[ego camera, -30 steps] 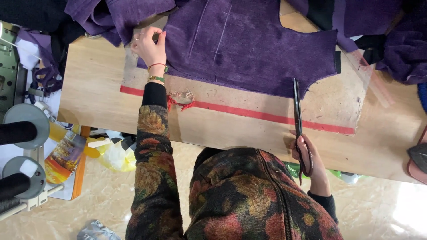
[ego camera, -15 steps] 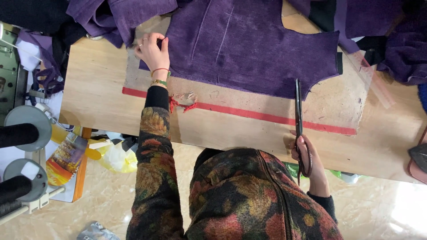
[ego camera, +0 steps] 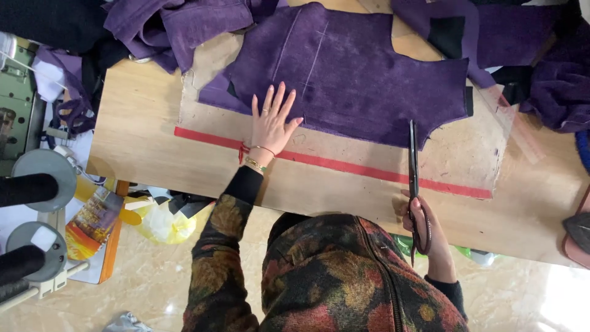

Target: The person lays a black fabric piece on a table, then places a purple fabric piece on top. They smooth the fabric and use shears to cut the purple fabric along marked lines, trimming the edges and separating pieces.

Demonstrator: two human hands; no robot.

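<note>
My left hand (ego camera: 271, 121) lies flat with its fingers spread on the near edge of a cut purple fabric piece (ego camera: 356, 67). The fabric rests on a clear sheet (ego camera: 467, 154) crossed by a red tape stripe (ego camera: 344, 164), all on a wooden table (ego camera: 135, 147). My right hand (ego camera: 423, 222) grips the handles of long dark scissors (ego camera: 413, 161) at the table's near edge. Their closed blades point away from me, with the tip touching the fabric's near edge.
More purple cloth is heaped at the far left (ego camera: 166, 21) and far right (ego camera: 553, 74). A sewing machine (ego camera: 15, 98) and two black thread cones (ego camera: 27, 189) stand to the left. A yellow bag (ego camera: 161, 224) lies below the table, and an iron (ego camera: 578, 237) sits at the right edge.
My left hand let go of the fabric's far left corner and came toward me, now pressing flat on its near edge. The scissors hand stayed where it was.
</note>
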